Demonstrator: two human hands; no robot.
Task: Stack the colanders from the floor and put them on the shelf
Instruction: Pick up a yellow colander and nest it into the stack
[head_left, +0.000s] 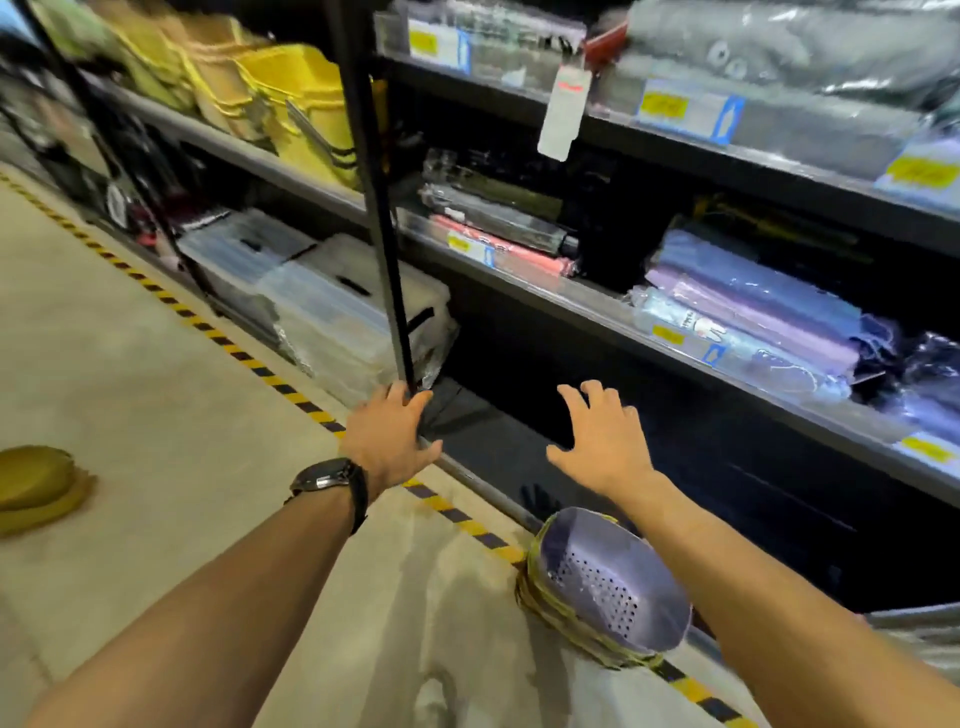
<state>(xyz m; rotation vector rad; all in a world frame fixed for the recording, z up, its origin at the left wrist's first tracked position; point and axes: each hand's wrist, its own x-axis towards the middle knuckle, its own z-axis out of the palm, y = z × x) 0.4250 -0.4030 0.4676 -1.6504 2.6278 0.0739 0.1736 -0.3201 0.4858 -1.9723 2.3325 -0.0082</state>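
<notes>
The colander stack (605, 582) lies tipped on its side on the floor (156, 374), near right, against the lower shelf (498, 441) edge and the striped tape (467, 525), beneath the right forearm. It shows a glossy purple inner bowl with a perforated base, nested in several olive-yellow shells with thin rims. Judged as thin moulded plastic: light, stiff, smooth and somewhat slippery, liable to slide apart if tilted. Recommended hold: both hands on opposite rims, or one hand under the outermost shell. A second olive-yellow pile (36, 488) lies on the floor at far left; it is too blurred to identify. Right hand (605, 441): grip wide, fingers spread, holding nothing. Left hand (389, 436): grip loose at the foot of the black post (379, 208), holding no colander.
</notes>
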